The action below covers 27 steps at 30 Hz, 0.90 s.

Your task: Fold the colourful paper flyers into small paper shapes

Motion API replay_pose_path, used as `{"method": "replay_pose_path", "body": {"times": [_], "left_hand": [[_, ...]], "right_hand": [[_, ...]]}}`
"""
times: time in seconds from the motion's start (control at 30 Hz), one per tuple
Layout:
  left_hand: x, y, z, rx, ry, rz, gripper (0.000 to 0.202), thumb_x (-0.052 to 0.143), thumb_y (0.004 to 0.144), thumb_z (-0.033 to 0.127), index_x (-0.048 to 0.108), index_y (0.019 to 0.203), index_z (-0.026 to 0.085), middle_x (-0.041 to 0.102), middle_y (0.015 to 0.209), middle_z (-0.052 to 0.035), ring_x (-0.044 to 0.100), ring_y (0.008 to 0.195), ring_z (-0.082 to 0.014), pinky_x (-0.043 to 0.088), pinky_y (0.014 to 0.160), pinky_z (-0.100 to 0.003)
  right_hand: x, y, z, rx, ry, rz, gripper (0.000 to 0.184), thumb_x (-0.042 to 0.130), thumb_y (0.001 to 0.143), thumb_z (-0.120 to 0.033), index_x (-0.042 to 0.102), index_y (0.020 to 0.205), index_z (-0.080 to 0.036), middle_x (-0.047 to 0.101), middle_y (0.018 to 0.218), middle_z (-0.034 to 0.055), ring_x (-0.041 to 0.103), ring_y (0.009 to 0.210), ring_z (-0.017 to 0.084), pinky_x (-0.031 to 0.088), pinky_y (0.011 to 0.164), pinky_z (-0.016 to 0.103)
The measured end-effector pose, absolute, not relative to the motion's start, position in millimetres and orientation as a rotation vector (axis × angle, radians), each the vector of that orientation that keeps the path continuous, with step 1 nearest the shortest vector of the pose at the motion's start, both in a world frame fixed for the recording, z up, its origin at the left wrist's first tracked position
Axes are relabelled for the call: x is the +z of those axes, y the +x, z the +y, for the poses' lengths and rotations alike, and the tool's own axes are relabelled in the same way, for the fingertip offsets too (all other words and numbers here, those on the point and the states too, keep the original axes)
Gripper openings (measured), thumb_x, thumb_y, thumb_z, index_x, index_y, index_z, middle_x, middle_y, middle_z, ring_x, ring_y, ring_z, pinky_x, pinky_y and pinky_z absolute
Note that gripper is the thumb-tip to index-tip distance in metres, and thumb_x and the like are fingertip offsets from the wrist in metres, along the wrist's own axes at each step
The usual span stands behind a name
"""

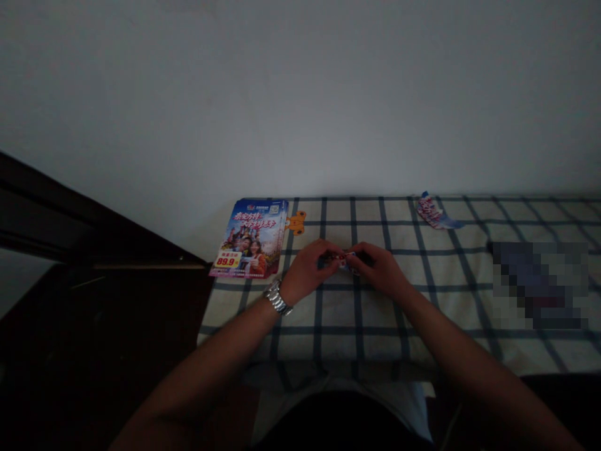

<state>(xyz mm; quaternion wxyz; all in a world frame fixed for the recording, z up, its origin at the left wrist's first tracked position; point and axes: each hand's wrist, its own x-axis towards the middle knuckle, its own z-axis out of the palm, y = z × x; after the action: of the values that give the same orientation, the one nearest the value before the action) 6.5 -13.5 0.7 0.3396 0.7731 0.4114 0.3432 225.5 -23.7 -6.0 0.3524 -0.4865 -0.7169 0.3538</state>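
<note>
Between my two hands, just above the checked cloth, is a small folded piece of printed paper (pixel 343 259) in red, white and blue. My left hand (pixel 310 266), with a metal watch (pixel 278 297) on its wrist, pinches the paper's left end. At the other end, the fingers of my right hand (pixel 378 269) are closed on it. Fingers hide much of the paper, so its full shape cannot be made out. Left of my hands lies a stack of printed flyers (pixel 253 241), and an orange bear-shaped piece (pixel 295 223) sticks out beside it.
A blue-and-white checked cloth (pixel 305 341) covers the surface in front of me. A crumpled piece of printed paper (pixel 434 213) lies at the back right. Further right is a blurred-out dark object (pixel 538 285). A pale wall (pixel 300 100) rises behind.
</note>
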Motion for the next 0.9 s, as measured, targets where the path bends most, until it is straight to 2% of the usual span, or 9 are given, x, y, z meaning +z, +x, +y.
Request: {"method": "replay_pose_path", "body": {"times": [0.17,0.47,0.9], "left_hand": [[0.2,7.6,-14.0,0.959,1.911,1.065,0.019,0.069,0.092,0.032,0.069,0.107,0.021,0.071,0.098,-0.0028,0.069,0.088,-0.016,0.056,0.082,-0.029],[-2.2,5.4,-12.6,1.057,1.757,1.03,0.018,0.066,0.095,0.034,0.068,0.107,0.021,0.073,0.105,-0.0051,0.071,0.097,-0.0178,0.058,0.091,-0.033],[1.4,7.1,-11.8,1.065,1.669,1.076,0.016,0.07,0.092,0.036,0.069,0.096,0.02,0.075,0.092,-0.0022,0.07,0.083,-0.016,0.057,0.078,-0.029]], "right_hand": [[-6.3,225.4,-24.5,0.945,-1.254,-1.777,0.027,0.061,0.096,-0.047,0.071,0.097,-0.022,0.072,0.08,0.0017,0.065,0.071,0.018,0.049,0.063,0.028],[-3.7,226.4,-23.8,0.929,-1.29,-1.64,0.031,0.063,0.094,-0.051,0.07,0.094,-0.021,0.072,0.078,0.0021,0.066,0.07,0.018,0.052,0.063,0.029],[-5.7,226.5,-25.1,0.891,-1.285,-1.667,0.03,0.06,0.096,-0.051,0.069,0.094,-0.022,0.071,0.078,0.0019,0.066,0.07,0.018,0.052,0.063,0.029]]}}
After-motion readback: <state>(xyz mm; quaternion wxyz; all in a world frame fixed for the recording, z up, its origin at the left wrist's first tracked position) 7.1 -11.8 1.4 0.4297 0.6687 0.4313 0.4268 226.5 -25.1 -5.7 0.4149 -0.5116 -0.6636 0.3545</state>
